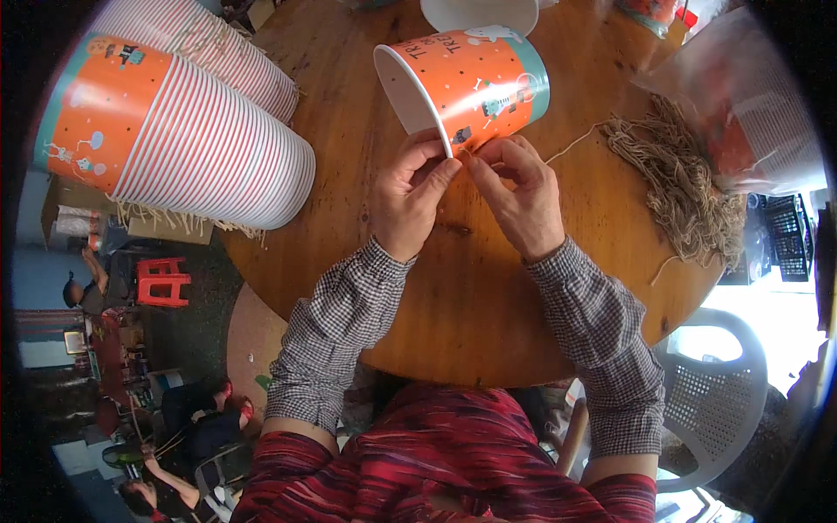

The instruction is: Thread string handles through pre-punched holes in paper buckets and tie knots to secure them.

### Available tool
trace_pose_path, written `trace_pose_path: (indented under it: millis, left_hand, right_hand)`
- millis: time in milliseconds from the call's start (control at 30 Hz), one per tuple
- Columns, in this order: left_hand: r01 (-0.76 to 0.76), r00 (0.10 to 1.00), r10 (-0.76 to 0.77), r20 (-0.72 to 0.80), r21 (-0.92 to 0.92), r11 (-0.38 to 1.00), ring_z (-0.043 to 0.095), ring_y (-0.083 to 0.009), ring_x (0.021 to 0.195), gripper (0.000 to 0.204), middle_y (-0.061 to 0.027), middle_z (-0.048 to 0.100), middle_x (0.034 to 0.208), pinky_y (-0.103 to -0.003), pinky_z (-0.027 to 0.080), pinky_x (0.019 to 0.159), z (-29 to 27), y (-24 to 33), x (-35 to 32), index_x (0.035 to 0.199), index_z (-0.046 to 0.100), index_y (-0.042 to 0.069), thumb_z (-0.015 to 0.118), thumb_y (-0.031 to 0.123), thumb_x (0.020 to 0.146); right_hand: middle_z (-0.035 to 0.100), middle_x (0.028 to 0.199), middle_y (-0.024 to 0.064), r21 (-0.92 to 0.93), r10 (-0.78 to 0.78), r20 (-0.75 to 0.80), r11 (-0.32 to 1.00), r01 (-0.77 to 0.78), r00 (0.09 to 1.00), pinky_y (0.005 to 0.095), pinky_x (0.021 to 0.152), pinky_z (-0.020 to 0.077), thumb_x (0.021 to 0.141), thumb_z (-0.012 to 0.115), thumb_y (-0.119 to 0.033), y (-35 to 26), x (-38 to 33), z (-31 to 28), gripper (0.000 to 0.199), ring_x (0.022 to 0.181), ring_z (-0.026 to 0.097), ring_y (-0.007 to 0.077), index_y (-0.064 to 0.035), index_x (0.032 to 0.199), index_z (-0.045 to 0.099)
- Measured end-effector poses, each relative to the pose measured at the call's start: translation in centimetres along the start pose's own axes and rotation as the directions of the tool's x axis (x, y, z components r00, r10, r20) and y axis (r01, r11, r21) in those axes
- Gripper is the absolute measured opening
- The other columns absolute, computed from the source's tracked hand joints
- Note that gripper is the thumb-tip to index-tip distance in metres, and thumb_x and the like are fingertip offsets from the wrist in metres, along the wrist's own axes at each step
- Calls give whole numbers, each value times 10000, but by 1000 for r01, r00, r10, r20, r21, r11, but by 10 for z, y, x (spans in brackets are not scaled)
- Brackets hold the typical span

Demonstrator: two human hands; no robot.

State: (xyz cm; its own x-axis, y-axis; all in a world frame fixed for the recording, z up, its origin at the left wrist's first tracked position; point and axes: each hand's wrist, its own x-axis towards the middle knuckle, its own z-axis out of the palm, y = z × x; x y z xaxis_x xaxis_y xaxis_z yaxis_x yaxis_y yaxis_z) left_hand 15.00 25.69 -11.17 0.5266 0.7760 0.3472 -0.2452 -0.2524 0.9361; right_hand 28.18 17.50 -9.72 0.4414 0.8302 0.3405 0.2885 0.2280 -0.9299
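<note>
An orange paper bucket [475, 74] with a teal band and small cartoon figures lies on its side, its white-rimmed mouth turned to the left. My left hand [411, 187] pinches its rim, with the thumb outside and fingers reaching inside the mouth. Close beside it, my right hand [521, 190] pinches a thin tan string against the bucket's wall by the rim. That string [575, 142] trails off to the right into a loose bundle of tan cord [676, 179]. Where the string meets the bucket is mostly hidden by my fingers.
Stacks of nested paper buckets [214, 135] lie at the left of the round wooden table [453, 322]. A clear plastic bag [741, 105] holding more buckets is at the right. A grey chair [711, 392] stands nearby. Other people and a red stool [163, 281] appear beyond the left edge.
</note>
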Motion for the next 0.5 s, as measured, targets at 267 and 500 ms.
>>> trace_pose_path:
  millis: [267,500]
  left_hand:
    - [-3,998,13,-68,149,989,602,-116,935,163,-61,600,1111,-243,502,794,5,10,-1,1020,609,-29,624,77,896]
    - [36,979,-9,-201,133,991,574,-88,889,107,-21,623,935,-245,474,768,8,6,1,973,585,5,605,83,903]
  right_hand:
    - [616,908,120,-3,-28,13,1000,28,1000,297,737,518,842,652,-107,0,2,-1,146,815,641,197,23,896,613]
    - [613,1069,135,-46,-224,75,973,228,972,325,834,491,847,652,-85,8,7,-5,121,968,620,244,5,917,614]
